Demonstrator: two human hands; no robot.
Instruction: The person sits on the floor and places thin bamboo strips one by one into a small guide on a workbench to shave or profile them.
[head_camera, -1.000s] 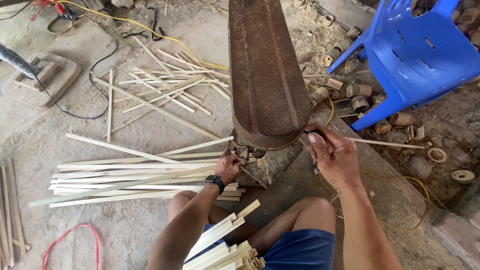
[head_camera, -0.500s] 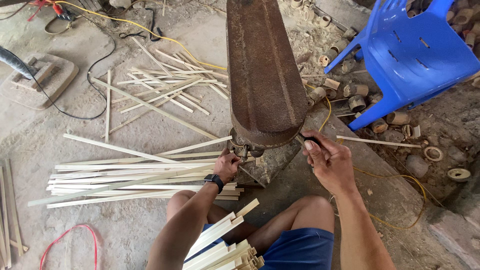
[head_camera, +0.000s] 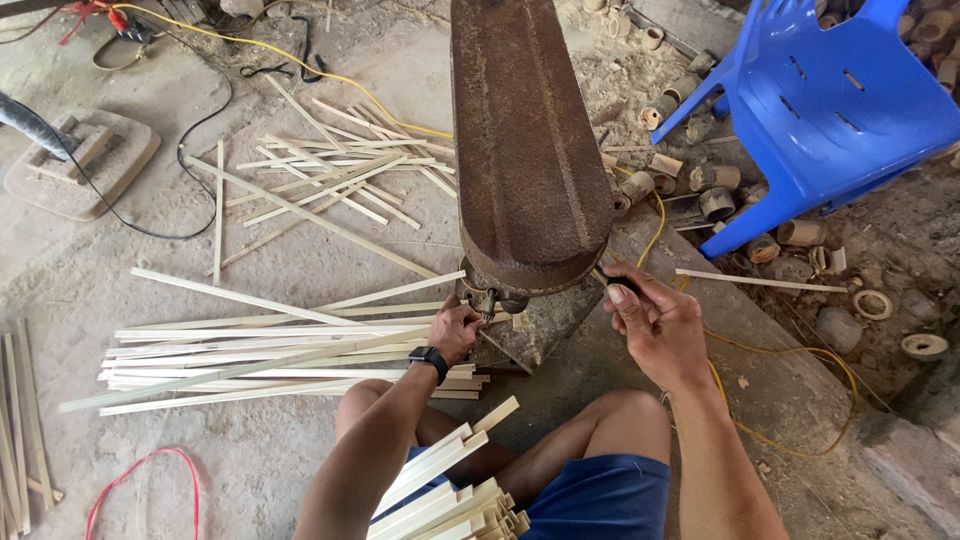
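A tall rusty machine housing (head_camera: 525, 140) stands in front of me, with a small fitting (head_camera: 487, 298) under its near end. My left hand (head_camera: 455, 328), with a black watch on its wrist, reaches up to that fitting and touches it. My right hand (head_camera: 655, 325) is closed around a dark handle (head_camera: 612, 281) at the machine's right side. A bundle of pale bamboo strips (head_camera: 450, 495) rests on my lap. A long pile of bamboo strips (head_camera: 260, 350) lies on the floor beside my left hand.
More loose strips (head_camera: 320, 180) are scattered farther back. A blue plastic chair (head_camera: 830, 100) stands at the right among cut bamboo rings (head_camera: 715, 200). A yellow cable (head_camera: 790, 370), black cable (head_camera: 150, 230) and red cable (head_camera: 140, 480) cross the concrete floor.
My right hand has moved up and left, from the thin strip on the floor to the handle at the machine's side. The left hand has stayed at the fitting.
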